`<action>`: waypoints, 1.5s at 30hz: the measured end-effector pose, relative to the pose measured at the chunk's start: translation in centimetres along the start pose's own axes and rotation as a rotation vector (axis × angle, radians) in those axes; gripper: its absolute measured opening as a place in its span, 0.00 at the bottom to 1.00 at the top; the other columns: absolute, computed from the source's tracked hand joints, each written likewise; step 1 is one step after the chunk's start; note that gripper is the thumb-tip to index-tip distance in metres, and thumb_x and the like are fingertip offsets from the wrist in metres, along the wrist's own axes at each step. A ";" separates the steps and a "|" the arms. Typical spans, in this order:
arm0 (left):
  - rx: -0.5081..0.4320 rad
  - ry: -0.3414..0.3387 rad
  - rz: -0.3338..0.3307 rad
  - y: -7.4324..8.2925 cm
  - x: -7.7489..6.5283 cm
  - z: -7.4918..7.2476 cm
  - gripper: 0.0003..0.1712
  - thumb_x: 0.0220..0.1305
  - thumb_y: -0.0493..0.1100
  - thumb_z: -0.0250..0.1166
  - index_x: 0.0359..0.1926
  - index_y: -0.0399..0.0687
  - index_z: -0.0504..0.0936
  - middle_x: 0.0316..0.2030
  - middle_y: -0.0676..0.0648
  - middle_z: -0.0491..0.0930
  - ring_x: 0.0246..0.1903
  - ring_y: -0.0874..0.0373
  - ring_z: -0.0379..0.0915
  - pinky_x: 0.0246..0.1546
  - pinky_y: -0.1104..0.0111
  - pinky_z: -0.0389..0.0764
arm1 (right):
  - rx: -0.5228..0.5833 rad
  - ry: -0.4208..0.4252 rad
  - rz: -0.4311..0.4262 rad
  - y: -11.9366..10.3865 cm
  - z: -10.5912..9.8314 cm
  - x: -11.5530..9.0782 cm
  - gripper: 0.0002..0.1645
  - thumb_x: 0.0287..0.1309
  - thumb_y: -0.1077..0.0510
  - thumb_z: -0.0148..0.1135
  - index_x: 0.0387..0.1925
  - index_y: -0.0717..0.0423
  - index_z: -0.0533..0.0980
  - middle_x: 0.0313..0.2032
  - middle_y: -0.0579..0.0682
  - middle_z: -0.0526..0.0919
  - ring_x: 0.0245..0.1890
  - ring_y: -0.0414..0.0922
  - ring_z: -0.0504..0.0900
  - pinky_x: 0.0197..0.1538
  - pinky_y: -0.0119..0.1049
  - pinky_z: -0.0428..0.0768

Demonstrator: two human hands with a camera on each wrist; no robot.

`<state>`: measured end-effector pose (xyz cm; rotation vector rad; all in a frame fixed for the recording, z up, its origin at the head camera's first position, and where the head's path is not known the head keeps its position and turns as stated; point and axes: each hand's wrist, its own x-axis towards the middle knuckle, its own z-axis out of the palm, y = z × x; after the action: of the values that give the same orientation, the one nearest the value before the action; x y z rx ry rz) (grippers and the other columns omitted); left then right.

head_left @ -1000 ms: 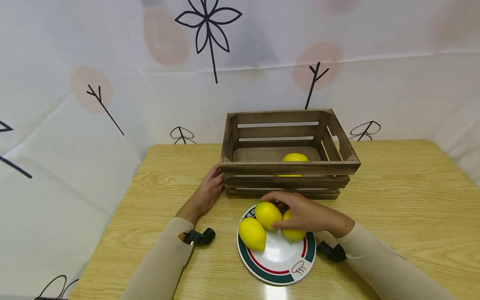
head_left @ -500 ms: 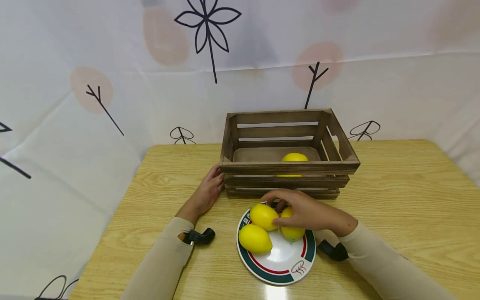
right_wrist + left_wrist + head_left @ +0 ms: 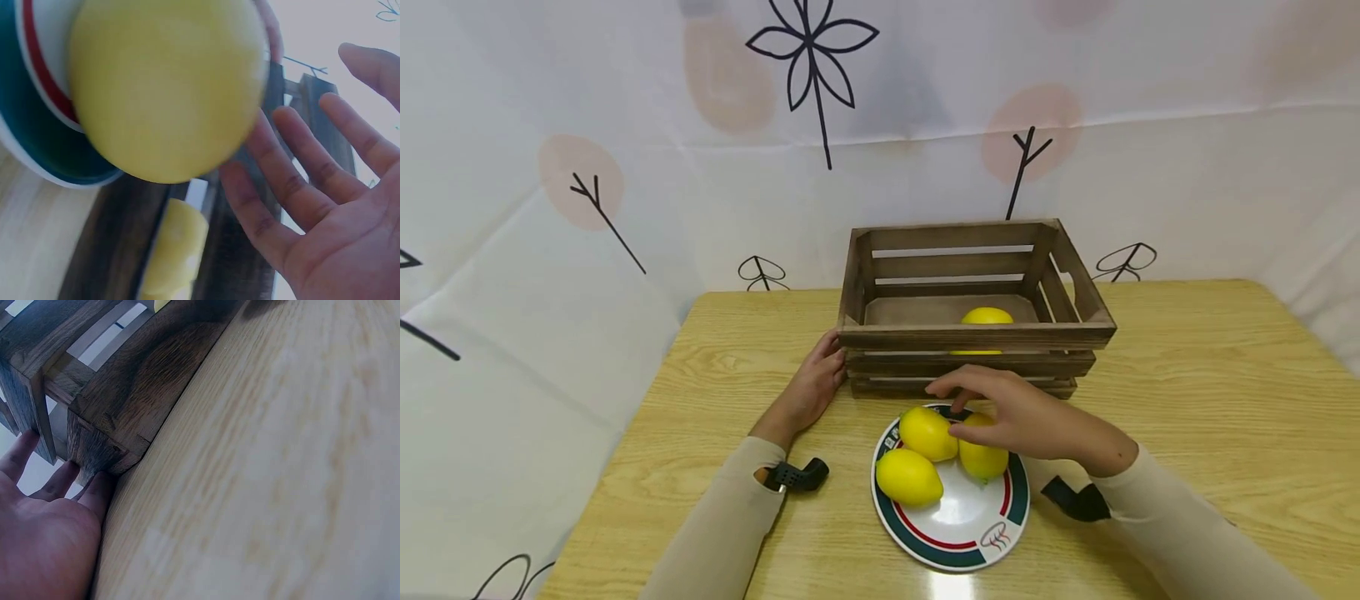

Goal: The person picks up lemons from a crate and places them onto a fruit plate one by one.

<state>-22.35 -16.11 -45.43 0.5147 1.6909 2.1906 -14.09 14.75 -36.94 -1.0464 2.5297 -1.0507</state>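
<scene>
Three yellow lemons lie on a white plate (image 3: 955,523) with a green and red rim: one at the front left (image 3: 909,477), one behind it (image 3: 928,433), one at the right (image 3: 983,450). My right hand (image 3: 1026,417) is over the right-hand lemon, fingers spread and holding nothing. In the right wrist view that hand (image 3: 337,194) has its fingers apart beside a large, near lemon (image 3: 169,87). My left hand (image 3: 811,387) rests against the left end of a brown wooden crate (image 3: 977,337). In the left wrist view its fingertips (image 3: 65,472) touch the slats.
Inside the crate, toward its right, a lemon (image 3: 987,316) shows above the front slat and through the gap. The crate stands just behind the plate on a wooden table (image 3: 1195,417). A white patterned cloth (image 3: 917,92) hangs behind the table.
The front-left lemon has turned and shifted slightly right, and the lemon behind it has moved left. My right hand has lifted slightly off the lemons and its fingers have spread. My left hand stays put.
</scene>
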 end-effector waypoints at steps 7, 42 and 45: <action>-0.015 0.013 0.000 0.0 -0.2 -0.1 0.35 0.77 0.41 0.42 0.79 0.46 0.44 0.78 0.38 0.42 0.77 0.44 0.39 0.78 0.51 0.39 | -0.067 0.070 -0.022 -1.3 -0.9 -0.7 0.24 0.66 0.52 0.64 0.62 0.48 0.74 0.58 0.46 0.80 0.51 0.46 0.82 0.53 0.43 0.83; -0.003 0.009 -0.004 -0.1 -0.1 0.0 0.34 0.78 0.41 0.41 0.79 0.45 0.43 0.78 0.37 0.41 0.76 0.43 0.42 0.77 0.51 0.43 | -0.632 0.140 -0.124 -8.1 -10.8 2.1 0.16 0.59 0.58 0.71 0.49 0.45 0.82 0.47 0.43 0.84 0.37 0.39 0.82 0.40 0.37 0.83; -0.008 0.010 -0.012 -0.1 -0.2 0.0 0.34 0.77 0.40 0.41 0.79 0.44 0.42 0.78 0.37 0.40 0.76 0.42 0.41 0.77 0.50 0.42 | -0.636 0.126 -0.098 -8.2 -11.6 2.9 0.16 0.60 0.58 0.70 0.50 0.48 0.82 0.48 0.45 0.84 0.36 0.39 0.81 0.40 0.37 0.83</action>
<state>-22.17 -16.13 -45.51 0.4914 1.6858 2.1944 -16.83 14.93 -22.75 -1.2870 3.0288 -0.3199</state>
